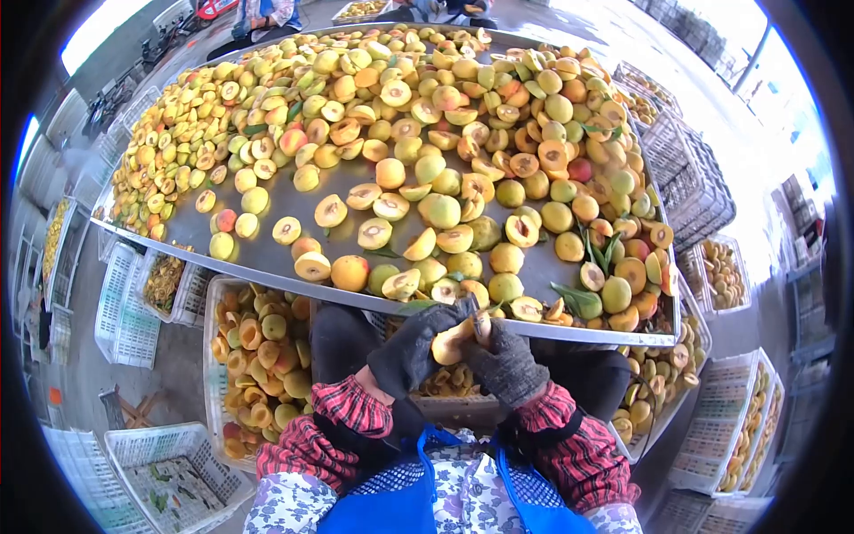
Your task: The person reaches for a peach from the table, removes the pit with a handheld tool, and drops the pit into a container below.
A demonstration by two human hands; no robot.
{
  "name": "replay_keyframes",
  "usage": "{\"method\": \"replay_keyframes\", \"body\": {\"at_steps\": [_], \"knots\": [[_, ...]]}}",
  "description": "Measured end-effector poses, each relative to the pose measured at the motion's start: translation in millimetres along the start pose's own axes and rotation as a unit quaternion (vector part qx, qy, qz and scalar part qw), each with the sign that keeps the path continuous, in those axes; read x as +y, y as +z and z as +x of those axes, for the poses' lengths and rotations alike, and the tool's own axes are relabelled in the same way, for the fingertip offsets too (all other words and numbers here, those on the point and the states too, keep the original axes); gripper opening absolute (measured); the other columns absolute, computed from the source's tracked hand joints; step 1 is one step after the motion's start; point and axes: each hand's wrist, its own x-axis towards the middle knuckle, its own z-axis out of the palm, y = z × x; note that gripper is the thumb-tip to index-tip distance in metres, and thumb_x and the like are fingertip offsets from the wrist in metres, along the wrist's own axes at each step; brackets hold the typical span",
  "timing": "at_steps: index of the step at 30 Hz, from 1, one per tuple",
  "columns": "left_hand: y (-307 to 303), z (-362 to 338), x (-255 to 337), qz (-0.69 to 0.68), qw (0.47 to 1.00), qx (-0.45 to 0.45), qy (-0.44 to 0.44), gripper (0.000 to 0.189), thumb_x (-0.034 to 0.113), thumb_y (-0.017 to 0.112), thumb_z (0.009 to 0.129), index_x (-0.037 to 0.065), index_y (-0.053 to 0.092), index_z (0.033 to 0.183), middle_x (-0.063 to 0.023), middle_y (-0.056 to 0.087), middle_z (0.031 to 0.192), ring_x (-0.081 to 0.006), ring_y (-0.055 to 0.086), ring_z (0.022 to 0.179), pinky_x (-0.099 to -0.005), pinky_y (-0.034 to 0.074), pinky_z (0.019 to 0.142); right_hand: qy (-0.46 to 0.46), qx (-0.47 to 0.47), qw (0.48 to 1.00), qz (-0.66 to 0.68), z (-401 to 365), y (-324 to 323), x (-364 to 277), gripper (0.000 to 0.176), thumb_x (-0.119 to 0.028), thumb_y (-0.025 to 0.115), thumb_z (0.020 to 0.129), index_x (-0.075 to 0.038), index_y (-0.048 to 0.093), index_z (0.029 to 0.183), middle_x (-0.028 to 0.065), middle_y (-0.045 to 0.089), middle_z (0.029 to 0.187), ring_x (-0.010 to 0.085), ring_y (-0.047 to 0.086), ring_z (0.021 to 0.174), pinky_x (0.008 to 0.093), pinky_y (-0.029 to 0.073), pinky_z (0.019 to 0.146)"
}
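Head view, lower centre of the frame: I see the left hand (411, 351), black-gloved, gripping a yellow-orange stone fruit (452, 343) just below the table edge. The right hand (507, 365), in a grey knitted glove, is clenched against it, though I cannot tell around what. I judge the work about midway: cut halves (374, 233) cover the large grey metal table (267, 254), with whole fruits (350, 271) still among them. White plastic crates (210, 374) of fruit stand on the concrete floor (173, 374), and other people (267, 13) are at the top of the frame.
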Motion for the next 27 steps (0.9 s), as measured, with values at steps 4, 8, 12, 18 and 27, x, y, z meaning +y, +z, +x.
{"method": "replay_keyframes", "body": {"at_steps": [4, 8, 12, 18, 27], "knots": [[5, -3, 9, 0.052, 0.997, 0.055, -0.024, 0.052, 0.001, 0.067, 0.068, -0.002, 0.049, 0.117, -0.0135, 0.056, 0.113, -0.0236, 0.052, 0.107, -0.0331, 0.037, 0.096, 0.056, 0.015, 0.998, -0.022, -14, -15, -42, 0.027, -0.023, 0.062, 0.08, -0.001, 0.053, 0.093, 0.0077, 0.054, 0.062, 0.022, 0.055, 0.057, 0.0382, 0.044, 0.054], [11, -7, 13, 0.096, 0.99, 0.101, 0.016, 0.05, 0.002, 0.067, 0.07, -0.001, 0.05, 0.116, -0.0123, 0.056, 0.113, -0.0223, 0.053, 0.106, -0.0326, 0.037, 0.096, -0.012, 0.018, 0.999, -0.036, -39, -8, -30, 0.024, -0.02, 0.059, 0.082, -0.001, 0.049, 0.094, 0.0133, 0.057, 0.077, 0.0279, 0.058, 0.07, 0.0396, 0.046, 0.062], [23, -11, 8, -0.087, 0.99, 0.1, -0.038, 0.044, 0.001, 0.062, 0.076, -0.001, 0.048, 0.118, -0.0116, 0.056, 0.113, -0.021, 0.053, 0.105, -0.0316, 0.039, 0.094, 0.056, -0.044, 0.993, -0.096, -47, -2, -34, 0.026, -0.019, 0.058, 0.082, -0.001, 0.047, 0.097, 0.0202, 0.055, 0.088, 0.0349, 0.057, 0.081, 0.0412, 0.045, 0.068], [35, -15, 5, -0.12, 0.984, 0.124, -0.036, 0.033, 0.008, 0.052, 0.087, -0.001, 0.047, 0.118, -0.0117, 0.056, 0.113, -0.0218, 0.054, 0.104, -0.0334, 0.044, 0.09, -0.019, -0.045, 0.992, -0.117, -47, 7, -19, 0.023, -0.015, 0.052, 0.086, 0.0, 0.047, 0.102, 0.0187, 0.054, 0.085, 0.0329, 0.056, 0.078, 0.0395, 0.044, 0.068], [59, -9, -9, -0.579, 0.746, 0.274, -0.182, 0.026, 0.005, 0.045, 0.089, -0.002, 0.052, 0.113, -0.0115, 0.059, 0.101, -0.0174, 0.056, 0.096, -0.0286, 0.046, 0.084, 0.027, -0.025, 0.993, -0.115, -45, 18, -26, 0.028, -0.015, 0.057, 0.082, 0.0, 0.047, 0.103, 0.0168, 0.057, 0.084, 0.03, 0.059, 0.075, 0.039, 0.047, 0.063]]}}
